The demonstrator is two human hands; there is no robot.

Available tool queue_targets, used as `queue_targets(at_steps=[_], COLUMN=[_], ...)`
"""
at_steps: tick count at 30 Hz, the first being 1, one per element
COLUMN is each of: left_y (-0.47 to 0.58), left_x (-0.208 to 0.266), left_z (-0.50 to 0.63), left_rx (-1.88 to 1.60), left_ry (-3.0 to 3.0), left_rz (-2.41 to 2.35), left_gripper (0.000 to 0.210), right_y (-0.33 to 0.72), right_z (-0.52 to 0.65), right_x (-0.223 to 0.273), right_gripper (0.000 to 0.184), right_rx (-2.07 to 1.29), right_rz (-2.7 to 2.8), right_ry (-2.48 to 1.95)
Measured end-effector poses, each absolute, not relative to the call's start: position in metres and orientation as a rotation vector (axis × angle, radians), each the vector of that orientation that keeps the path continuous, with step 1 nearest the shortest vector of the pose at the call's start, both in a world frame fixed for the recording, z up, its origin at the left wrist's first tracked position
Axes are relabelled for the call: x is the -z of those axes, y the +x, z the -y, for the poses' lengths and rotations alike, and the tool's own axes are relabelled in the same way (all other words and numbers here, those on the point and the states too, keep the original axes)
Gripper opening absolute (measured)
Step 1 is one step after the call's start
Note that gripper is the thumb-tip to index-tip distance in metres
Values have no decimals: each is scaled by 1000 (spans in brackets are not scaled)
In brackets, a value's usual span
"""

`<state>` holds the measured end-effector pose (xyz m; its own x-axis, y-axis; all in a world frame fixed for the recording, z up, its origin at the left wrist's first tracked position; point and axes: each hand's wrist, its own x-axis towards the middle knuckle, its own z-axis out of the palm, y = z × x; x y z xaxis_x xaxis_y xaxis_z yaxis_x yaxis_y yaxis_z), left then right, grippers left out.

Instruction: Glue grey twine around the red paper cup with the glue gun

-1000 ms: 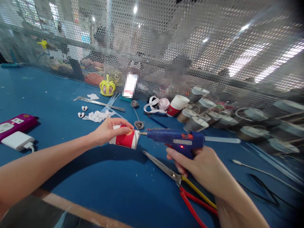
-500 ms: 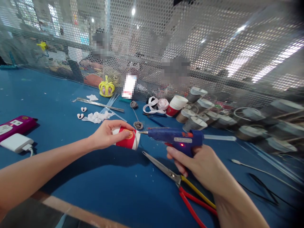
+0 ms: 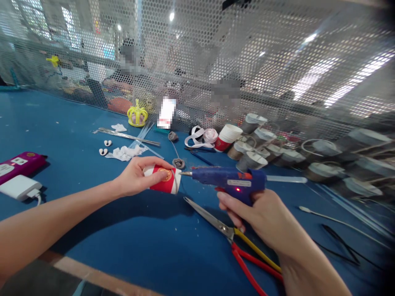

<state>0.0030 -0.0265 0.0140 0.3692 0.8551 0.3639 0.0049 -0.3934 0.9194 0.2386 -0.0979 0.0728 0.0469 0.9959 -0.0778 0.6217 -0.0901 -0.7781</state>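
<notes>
My left hand (image 3: 143, 174) grips a red and white paper cup (image 3: 162, 186) lying on its side above the table. A grey cord (image 3: 175, 181) loops around the cup near its right end. In my right hand (image 3: 247, 209) is a blue hot glue gun (image 3: 230, 181) with a red light lit and a clear glue stick (image 3: 286, 179) out of its back. The gun's nozzle points left, at the cup's right end beside the cord; whether it touches cannot be seen. Scissors (image 3: 226, 232) with red and yellow handles lie below the gun.
Behind the cup are two small grey cord coils (image 3: 178, 163), crumpled white scraps (image 3: 125, 152) and a yellow crown (image 3: 137, 114). Stacked paper cups (image 3: 230, 135) and several grey cord-wrapped cups (image 3: 251, 161) stand at the back right. A purple case (image 3: 23, 165) and white charger (image 3: 21, 186) lie left.
The glue gun has shifted very slightly to the right, its nozzle still by the cup's end. Both hands keep their holds; the view has moved a little.
</notes>
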Motion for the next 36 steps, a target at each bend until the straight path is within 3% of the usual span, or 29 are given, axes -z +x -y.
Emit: queue_targets(at_steps=[36], left_y=[7], left_x=[-18], left_z=[29], left_rx=[-1111], left_ry=[1518], left_rz=[-784], left_gripper=[19], right_y=[231], right_z=[99], right_x=[-69], right_gripper=[31], right_rx=[-868], right_rz=[1579], right_ry=[-1698])
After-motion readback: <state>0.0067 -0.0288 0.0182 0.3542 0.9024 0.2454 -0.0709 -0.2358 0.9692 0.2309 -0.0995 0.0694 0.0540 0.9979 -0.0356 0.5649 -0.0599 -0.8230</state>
